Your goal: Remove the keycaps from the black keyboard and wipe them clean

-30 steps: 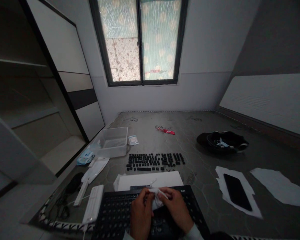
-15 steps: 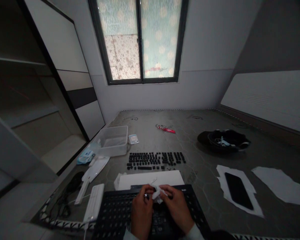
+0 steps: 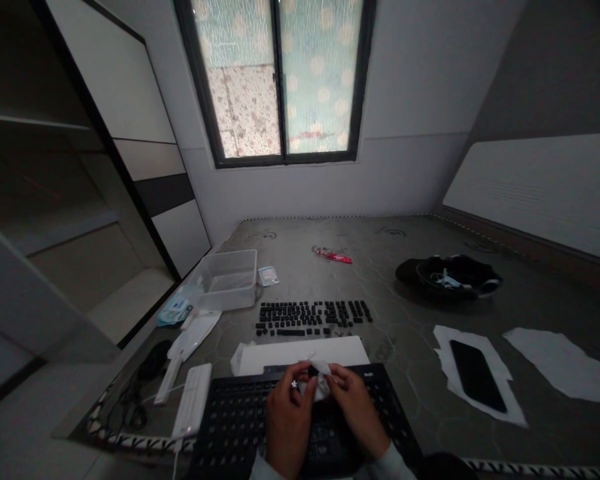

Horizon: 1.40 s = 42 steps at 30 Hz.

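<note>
A black keyboard frame without its keycaps lies at the near edge of the grey surface. Over its middle, my left hand and my right hand meet, fingers pinched together. Both hold a crumpled white wipe between them, and a small dark piece, possibly a keycap, shows at my left fingertips. The removed black keycaps lie in neat rows farther back. A white sheet lies between the keycaps and the keyboard.
A clear plastic tub stands at the left, with packets and white tools beside it. A black phone rests on torn white paper at the right. A black cap and a red wrapper lie farther back.
Both hands have shifted slightly up and away over the keyboard, still working the white wipe. The view has tilted a little; nothing else on the surface moved.
</note>
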### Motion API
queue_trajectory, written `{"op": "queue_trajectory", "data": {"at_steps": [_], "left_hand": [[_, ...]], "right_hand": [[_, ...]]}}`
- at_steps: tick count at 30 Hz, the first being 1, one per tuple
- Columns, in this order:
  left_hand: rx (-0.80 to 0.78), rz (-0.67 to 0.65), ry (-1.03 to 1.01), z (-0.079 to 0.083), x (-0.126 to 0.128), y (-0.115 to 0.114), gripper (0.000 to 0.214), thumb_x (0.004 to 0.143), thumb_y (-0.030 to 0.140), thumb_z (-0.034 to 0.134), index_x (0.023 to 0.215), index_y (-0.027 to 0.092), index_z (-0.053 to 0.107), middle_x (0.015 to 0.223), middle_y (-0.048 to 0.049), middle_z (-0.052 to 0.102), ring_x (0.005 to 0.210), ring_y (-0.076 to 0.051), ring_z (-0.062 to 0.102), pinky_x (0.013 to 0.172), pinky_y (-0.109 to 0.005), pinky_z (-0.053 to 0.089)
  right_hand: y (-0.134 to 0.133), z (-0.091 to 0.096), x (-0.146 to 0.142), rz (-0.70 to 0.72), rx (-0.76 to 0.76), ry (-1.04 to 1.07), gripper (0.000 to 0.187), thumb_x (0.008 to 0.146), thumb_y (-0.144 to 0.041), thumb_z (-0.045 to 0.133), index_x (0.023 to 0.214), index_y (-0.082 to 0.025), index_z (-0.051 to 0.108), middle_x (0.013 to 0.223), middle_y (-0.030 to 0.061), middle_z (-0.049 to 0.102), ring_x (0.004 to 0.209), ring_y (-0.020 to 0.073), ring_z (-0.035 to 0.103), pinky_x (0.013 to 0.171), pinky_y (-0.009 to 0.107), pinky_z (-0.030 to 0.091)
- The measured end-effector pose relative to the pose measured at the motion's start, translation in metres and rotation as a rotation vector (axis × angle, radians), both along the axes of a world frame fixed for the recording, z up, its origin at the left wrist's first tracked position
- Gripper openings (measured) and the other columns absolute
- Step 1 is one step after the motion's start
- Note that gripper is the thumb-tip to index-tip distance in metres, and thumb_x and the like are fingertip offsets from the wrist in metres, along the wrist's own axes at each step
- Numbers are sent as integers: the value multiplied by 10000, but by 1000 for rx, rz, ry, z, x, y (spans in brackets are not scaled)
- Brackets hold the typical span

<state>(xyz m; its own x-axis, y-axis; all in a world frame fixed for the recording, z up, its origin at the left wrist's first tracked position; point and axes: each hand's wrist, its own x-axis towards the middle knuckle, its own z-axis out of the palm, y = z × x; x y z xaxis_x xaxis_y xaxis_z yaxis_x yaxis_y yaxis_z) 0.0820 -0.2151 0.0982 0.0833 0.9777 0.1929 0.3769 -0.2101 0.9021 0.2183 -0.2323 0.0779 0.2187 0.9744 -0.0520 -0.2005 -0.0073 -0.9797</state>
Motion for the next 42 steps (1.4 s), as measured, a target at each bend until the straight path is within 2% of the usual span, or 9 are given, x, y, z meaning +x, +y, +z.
{"op": "queue_trajectory", "data": {"at_steps": [6,10,14,20,24,27,31,38,42], "left_hand": [[52,9,-17,0,0,-1,231,821,371,636,984,217,691,879,-41,733,727,-177,672,693,-266,532],[86,17,7,2,1,-1,224,841,363,613,990,211,679,874,-42,728,637,-162,646,663,-273,531],[128,24,14,1,1,-3,209,844,367,613,972,213,674,884,-46,722,709,-175,660,706,-277,530],[66,10,-96,0,0,-7,247,842,400,617,965,186,635,798,-30,695,496,-105,559,542,-218,477],[-56,-7,-215,-1,0,-6,273,830,427,627,945,183,587,784,-9,657,449,-69,512,430,-174,403],[-151,-43,-275,-1,2,-5,274,836,433,616,932,186,546,811,4,632,424,-40,472,387,-151,352],[-285,-74,-405,1,4,-3,345,807,459,638,1005,197,533,874,-7,649,391,-17,440,350,-135,297],[-342,-85,-471,4,3,2,443,779,484,678,1055,147,591,816,-39,689,359,-2,400,354,-137,248],[-354,-67,-484,2,5,2,456,739,473,721,1026,136,613,737,-16,680,342,-5,393,336,-135,247]], "right_hand": [[1,-6,-4,55,-14,209,383,756,-497,732,966,-177,723,887,74,750,712,189,668,608,252,486],[1,-7,-7,76,-5,268,361,757,-456,746,990,-182,724,910,67,744,741,181,664,617,241,487],[1,-7,-9,96,-5,300,368,751,-452,754,997,-180,724,903,64,741,747,179,662,623,241,492],[2,-13,-4,-52,-93,327,467,652,-508,802,960,-166,725,909,71,740,743,201,659,586,252,485],[3,-10,9,-155,-57,101,474,712,-552,730,982,-162,723,954,86,740,832,238,661,698,300,500],[2,-6,23,-314,10,-213,432,741,-552,692,941,-171,734,1009,100,727,951,269,636,855,345,471],[1,-4,37,-466,53,-629,341,849,-486,588,1013,-212,707,1076,101,689,962,262,610,886,379,444],[2,-17,36,-207,166,-891,210,890,-301,550,974,-228,728,982,86,706,968,267,613,938,419,426],[2,-15,33,-210,180,-931,190,868,-302,605,998,-238,729,1004,74,711,982,275,607,938,431,413]]}}
